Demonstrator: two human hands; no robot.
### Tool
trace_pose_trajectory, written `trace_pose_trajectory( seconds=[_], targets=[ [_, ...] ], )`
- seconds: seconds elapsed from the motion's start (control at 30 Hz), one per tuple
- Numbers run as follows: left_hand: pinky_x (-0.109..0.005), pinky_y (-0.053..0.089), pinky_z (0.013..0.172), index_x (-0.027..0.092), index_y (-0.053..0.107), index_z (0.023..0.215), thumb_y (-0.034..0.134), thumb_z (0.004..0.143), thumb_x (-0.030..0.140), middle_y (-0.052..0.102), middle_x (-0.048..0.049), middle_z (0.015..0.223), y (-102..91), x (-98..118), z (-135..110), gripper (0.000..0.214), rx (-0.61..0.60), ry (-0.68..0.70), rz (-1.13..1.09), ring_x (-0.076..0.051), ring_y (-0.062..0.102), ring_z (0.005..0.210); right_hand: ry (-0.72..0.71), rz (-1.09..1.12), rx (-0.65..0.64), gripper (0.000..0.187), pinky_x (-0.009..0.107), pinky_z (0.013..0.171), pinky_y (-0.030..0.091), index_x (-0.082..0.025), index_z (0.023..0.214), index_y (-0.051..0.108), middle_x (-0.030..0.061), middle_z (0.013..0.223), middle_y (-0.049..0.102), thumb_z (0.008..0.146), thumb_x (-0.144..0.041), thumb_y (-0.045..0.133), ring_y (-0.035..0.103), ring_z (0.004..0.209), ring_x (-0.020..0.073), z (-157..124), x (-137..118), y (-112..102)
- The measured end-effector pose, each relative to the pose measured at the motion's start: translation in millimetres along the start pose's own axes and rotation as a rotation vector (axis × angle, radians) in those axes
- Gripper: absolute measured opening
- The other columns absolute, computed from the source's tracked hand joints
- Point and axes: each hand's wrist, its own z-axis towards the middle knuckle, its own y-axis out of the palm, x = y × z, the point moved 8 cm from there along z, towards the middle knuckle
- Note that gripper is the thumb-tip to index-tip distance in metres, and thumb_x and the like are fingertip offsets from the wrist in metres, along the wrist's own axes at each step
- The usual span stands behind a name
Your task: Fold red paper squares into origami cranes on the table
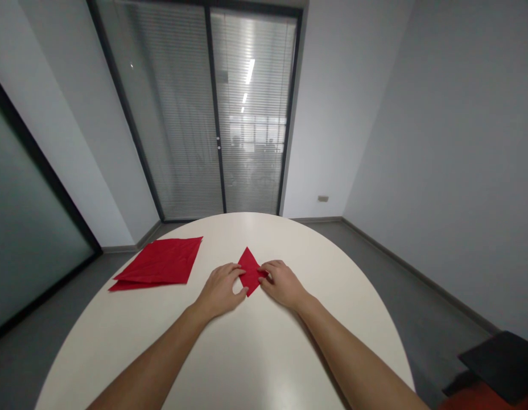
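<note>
A small red folded square [249,272] lies on the white table, turned so that one corner points away from me. Whether it is paper or cloth I cannot tell. My left hand [223,289] has its fingertips on the left corner and its thumb at the near edge, with a gap between thumb and fingers. On the opposite side, my right hand [283,283] pinches the right corner, its fingers bent and covering part of it. Farther left lies a larger red folded sheet [159,262], creased, with its layers slightly apart at the near left edge.
The round white table [247,353] has a curved edge all about. Behind it stand glass panels with blinds [255,125] in dark frames. A black and red chair [503,364] is at the lower right, and a socket plate [322,199] sits low on the wall.
</note>
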Motion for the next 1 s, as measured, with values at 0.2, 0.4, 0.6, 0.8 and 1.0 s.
trace_pose_trajectory(
  seconds=[0.2, 0.4, 0.6, 0.8, 1.0],
  targets=[
    [-0.046, 0.039, 0.111, 0.018, 0.066, 0.124, 0.067, 0.082, 0.036, 0.062, -0.0131, 0.133, 1.4, 0, -2, 0.045, -0.04, 0.035, 0.012, -0.03, 0.054, 0.127, -0.003, 0.09, 0.018, 0.038, 0.031, 0.099, 0.043, -0.017, 0.112, 0.071, 0.0092, 0.112, 0.07, 0.081, -0.004, 0.053, 0.06, 0.109, 0.0209, 1, 0, 0],
    [-0.046, 0.04, 0.111, 0.019, 0.066, 0.124, 0.066, 0.082, 0.033, 0.061, -0.0133, 0.135, -0.3, 3, -4, 0.043, -0.038, 0.063, -0.01, -0.03, 0.054, 0.127, -0.033, 0.197, 0.044, 0.053, 0.03, 0.101, 0.044, -0.02, 0.111, 0.072, 0.0079, 0.117, 0.066, 0.074, 0.009, 0.046, 0.061, 0.109, 0.018, 2, 3, -1],
    [-0.048, 0.039, 0.113, 0.02, 0.065, 0.126, 0.066, 0.082, 0.032, 0.06, -0.0127, 0.137, 0.5, 3, -5, 0.046, -0.045, 0.069, -0.018, -0.031, 0.053, 0.13, -0.052, 0.113, 0.014, 0.043, 0.034, 0.103, 0.043, -0.02, 0.112, 0.072, 0.0096, 0.125, 0.064, 0.081, 0.001, 0.05, 0.059, 0.114, 0.0207, 1, -1, 0],
    [-0.049, 0.036, 0.116, 0.02, 0.06, 0.133, 0.065, 0.083, 0.031, 0.056, -0.0119, 0.143, 5.3, 5, -6, 0.051, -0.055, 0.123, -0.024, -0.032, 0.046, 0.137, -0.081, 0.035, -0.006, 0.033, 0.034, 0.101, 0.041, -0.019, 0.106, 0.072, 0.0082, 0.117, 0.069, 0.085, -0.005, 0.051, 0.058, 0.113, 0.0214, 1, -6, 0],
    [-0.048, 0.036, 0.116, 0.021, 0.058, 0.136, 0.06, 0.086, 0.026, 0.058, -0.0111, 0.142, 6.2, 13, -7, 0.05, -0.117, 0.202, -0.074, -0.027, 0.053, 0.131, -0.053, 0.01, 0.019, 0.027, 0.031, 0.096, 0.042, -0.018, 0.109, 0.069, 0.0076, 0.107, 0.072, 0.09, -0.012, 0.05, 0.06, 0.106, 0.0207, 1, -6, -3]
  ],
)
